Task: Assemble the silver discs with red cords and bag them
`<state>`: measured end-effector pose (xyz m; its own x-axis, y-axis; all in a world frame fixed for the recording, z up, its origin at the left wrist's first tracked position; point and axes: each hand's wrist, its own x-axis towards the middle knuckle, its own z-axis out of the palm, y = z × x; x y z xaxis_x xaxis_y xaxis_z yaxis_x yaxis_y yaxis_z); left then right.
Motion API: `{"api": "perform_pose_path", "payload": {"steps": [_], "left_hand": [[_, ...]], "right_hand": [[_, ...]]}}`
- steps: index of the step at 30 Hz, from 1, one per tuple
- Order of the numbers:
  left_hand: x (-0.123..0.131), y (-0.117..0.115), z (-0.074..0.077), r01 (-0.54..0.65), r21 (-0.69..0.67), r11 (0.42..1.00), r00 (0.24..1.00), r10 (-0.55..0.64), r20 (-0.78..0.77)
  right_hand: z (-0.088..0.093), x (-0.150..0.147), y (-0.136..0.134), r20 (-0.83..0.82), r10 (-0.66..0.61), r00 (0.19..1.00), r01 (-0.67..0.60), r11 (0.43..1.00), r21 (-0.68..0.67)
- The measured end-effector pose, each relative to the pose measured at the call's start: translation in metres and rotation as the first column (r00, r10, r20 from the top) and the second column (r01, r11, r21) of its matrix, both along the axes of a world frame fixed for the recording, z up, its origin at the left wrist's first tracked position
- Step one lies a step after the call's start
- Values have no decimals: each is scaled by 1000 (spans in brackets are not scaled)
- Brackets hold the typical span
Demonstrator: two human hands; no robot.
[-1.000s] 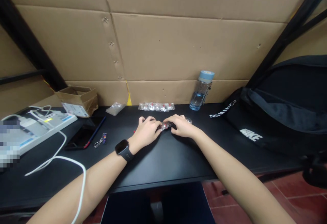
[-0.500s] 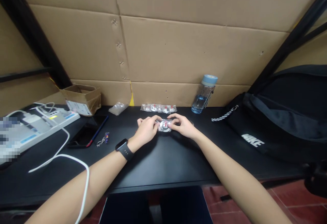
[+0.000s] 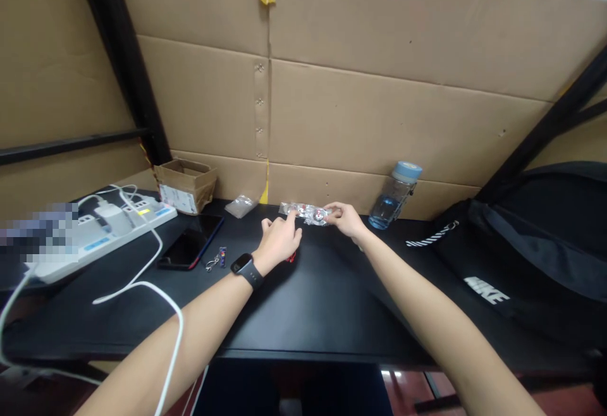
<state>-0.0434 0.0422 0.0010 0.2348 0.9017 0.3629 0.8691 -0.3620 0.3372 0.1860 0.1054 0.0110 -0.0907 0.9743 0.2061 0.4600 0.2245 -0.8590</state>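
My right hand (image 3: 346, 219) reaches to the back of the black desk (image 3: 303, 302) and pinches a small clear packet with a red and silver part (image 3: 318, 215). That packet lies at the right end of a row of like packets (image 3: 296, 210) against the cardboard wall. My left hand (image 3: 279, 239), with a black watch on the wrist, hovers just in front of the row with fingers loosely curled. I cannot tell whether it holds anything. A small red bit (image 3: 292, 256) peeks out under it.
A water bottle (image 3: 394, 195) stands right of the packets and a black bag (image 3: 531, 245) fills the right side. To the left lie a phone (image 3: 191, 249), a keyring (image 3: 218, 258), a power strip (image 3: 102, 232) with white cable, a small cardboard box (image 3: 186, 183) and a clear bag (image 3: 241, 205).
Both hands moved from mid-desk toward the back wall. The packet held between them is carried by the right hand to the row of packets. The camera tilted up and left.
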Motion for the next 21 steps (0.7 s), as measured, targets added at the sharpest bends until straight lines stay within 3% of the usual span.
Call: {"api": "perform_pose_path", "payload": {"steps": [4,9,15,21], "left_hand": [[-9,3,2,18,-40,999,1000,-18,-22],[-10,2,2,35,-59,998,997,-39,-74],[-10,1,1,38,-49,998,991,-43,-124],[-15,1,4,8,-44,999,988,-15,-154]], "right_hand": [[8,-21,39,41,-33,999,34,999,-34],[3,-63,65,145,-39,989,41,999,-8],[-2,-113,82,327,-88,941,90,996,11],[-6,-138,84,491,-147,859,139,989,54]]}}
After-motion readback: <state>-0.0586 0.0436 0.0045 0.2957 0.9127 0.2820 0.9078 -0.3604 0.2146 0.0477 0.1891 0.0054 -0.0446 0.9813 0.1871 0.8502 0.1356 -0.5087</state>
